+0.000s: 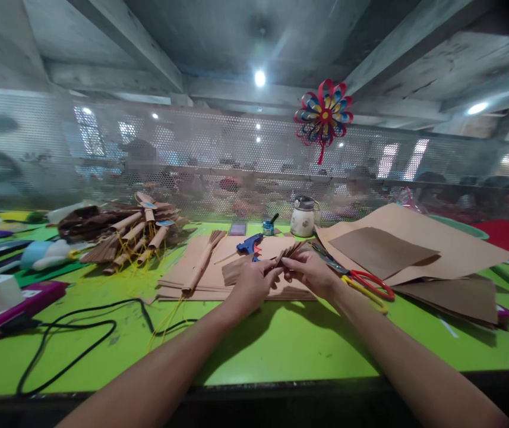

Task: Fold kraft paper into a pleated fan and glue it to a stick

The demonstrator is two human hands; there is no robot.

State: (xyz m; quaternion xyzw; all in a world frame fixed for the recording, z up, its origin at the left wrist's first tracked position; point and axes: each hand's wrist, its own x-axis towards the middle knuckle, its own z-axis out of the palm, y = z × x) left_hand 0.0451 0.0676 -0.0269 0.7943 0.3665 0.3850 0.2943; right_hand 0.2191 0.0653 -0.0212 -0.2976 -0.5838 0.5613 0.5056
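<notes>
My left hand (254, 282) and my right hand (310, 270) meet over a stack of brown paper sheets (171, 288). Between their fingertips both pinch a pleated strip of brown paper (290, 252), its folds fanning toward the upper right. Just left of my left hand lies a flat brown paper piece (233, 272). Behind it a blue glue gun (249, 242) rests on the stack. A rolled paper tube with a fringed end (201, 264) and yellow strings lies at the stack's left. Red-and-yellow-handled scissors (370, 284) lie beside my right wrist.
A heap of similar fringed paper rolls (141, 235) is at left, near a purple power strip (22, 309) and a black cable (76, 312). Large brown paper sheets (432, 238) spread at right. A small blue jar (268, 227) and a white lidded jar (303, 218) stand behind.
</notes>
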